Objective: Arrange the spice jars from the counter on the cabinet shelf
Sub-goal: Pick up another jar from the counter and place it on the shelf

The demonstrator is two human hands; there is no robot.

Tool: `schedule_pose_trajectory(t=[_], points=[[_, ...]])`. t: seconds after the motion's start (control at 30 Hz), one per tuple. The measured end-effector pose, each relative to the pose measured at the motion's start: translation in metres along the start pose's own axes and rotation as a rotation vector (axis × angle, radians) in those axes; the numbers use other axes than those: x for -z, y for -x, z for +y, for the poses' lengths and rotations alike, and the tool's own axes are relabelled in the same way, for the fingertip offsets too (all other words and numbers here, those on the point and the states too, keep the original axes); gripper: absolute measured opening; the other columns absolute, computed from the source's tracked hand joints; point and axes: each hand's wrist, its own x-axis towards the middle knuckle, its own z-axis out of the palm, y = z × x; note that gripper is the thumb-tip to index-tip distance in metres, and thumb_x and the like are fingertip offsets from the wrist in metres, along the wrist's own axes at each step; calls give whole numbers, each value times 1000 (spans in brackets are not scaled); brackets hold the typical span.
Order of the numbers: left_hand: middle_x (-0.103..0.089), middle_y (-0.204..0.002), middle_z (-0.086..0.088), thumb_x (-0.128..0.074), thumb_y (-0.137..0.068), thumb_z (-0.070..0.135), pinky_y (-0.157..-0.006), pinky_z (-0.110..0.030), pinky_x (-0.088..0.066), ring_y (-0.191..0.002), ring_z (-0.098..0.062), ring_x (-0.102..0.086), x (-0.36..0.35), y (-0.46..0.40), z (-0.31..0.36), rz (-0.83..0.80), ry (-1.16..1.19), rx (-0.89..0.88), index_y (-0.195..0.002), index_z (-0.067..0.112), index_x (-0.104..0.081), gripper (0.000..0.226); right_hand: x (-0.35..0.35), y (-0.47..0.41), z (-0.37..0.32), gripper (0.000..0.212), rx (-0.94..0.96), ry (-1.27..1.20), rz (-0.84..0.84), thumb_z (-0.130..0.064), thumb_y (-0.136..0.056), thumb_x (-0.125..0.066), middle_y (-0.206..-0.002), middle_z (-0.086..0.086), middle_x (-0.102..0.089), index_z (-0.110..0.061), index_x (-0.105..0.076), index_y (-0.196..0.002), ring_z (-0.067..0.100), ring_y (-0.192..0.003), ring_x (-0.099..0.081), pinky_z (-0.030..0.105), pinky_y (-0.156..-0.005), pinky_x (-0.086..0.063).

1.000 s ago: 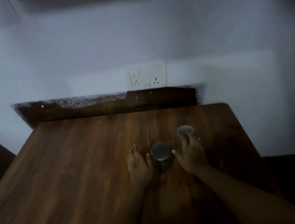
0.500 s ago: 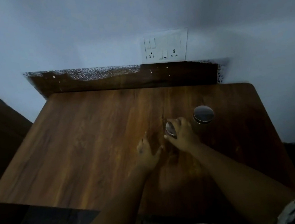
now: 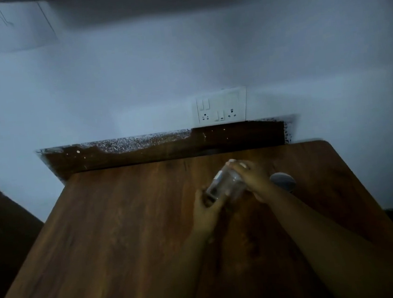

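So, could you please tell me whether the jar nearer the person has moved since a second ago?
Yes. The glass jar was upright on the table; now both hands hold it tilted above the wood.

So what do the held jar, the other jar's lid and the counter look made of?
Held jar: clear glass or plastic, see-through wall. Other jar's lid: likely brushed metal, dull grey sheen. Counter: wood or wood-look laminate, brown grain streaks.
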Motion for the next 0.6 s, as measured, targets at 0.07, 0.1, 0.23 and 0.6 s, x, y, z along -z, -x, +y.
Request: schedule_pose_trajectory(t=[0.07, 0.1, 0.23, 0.6], points=[[-58, -128, -8, -75, -82, 31, -85, -41, -58, -108, -20, -65, 12, -3, 1, -58, -35, -85, -125, 19, -51, 50, -4, 1, -5, 37, -69, -136, 11, -50, -80, -69, -116, 11, -65, -26, -67, -108, 29, -101, -66, 50, -91, -55], [-57, -130, -8, -69, -84, 43, -91, -47, -55, -113, -25, -62, 20, -4, 5, -69, -122, -131, -128, 21, -51, 53, -7, -2, -7, 39, -94, -206, 8, -48, -81, -69, -115, 12, -66, -22, -68, -109, 30, -101, -66, 48, -93, -54], [-58, -129, -19, -41, -93, 60, -92, -39, -54, -111, -31, -64, 46, -13, 6, -132, -191, -133, -134, 19, -47, 58, -17, -1, -24, 31, -31, -291, -25, -42, -86, -66, -117, 14, -64, -19, -70, -107, 31, -106, -63, 42, -88, -52], [-60, -118, 0, -72, -82, 5, -70, -13, -52, -97, -6, -62, 73, -39, 32, -125, 267, -35, -128, 12, -50, 52, -49, 1, -78, 45, -8, -259, 5, -49, -89, -62, -116, 9, -66, -18, -63, -120, 27, -108, -62, 47, -95, -50]])
